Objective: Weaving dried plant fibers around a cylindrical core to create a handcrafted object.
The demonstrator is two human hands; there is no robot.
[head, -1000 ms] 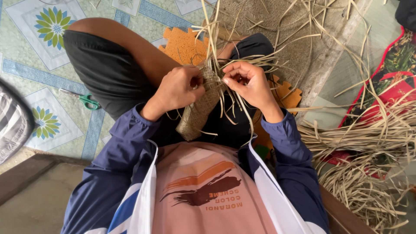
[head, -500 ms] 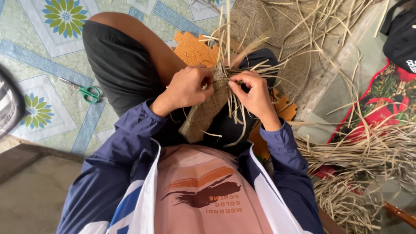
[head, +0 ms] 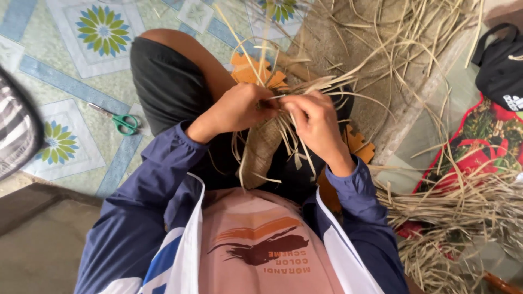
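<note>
A seated person works a half-woven straw piece (head: 263, 148) held over the lap, its finished tan body hanging down between the knees while loose strips fan upward from its top edge. The left hand (head: 241, 109) is curled closed around that upper edge, fingers pinching the weave. The right hand (head: 311, 122) meets it just beside, thumb and fingers closed on a few pale strips (head: 327, 84) at the same spot, so the two hands touch across the work. Both forearms wear dark blue sleeves over a pink printed shirt.

An orange foam mat (head: 251, 71) with notched edges lies under the person's legs. On the patterned tile floor (head: 81, 60) to the person's left rest green-handled scissors (head: 121, 121), well apart from the hands. To the right a heap of dried straw (head: 463, 212) spreads over a red patterned cloth (head: 479, 147), with more stray strips scattered across a grey woven mat (head: 348, 38) ahead. A black bag (head: 498, 62) sits at the far right edge; whatever it holds cannot be seen.
</note>
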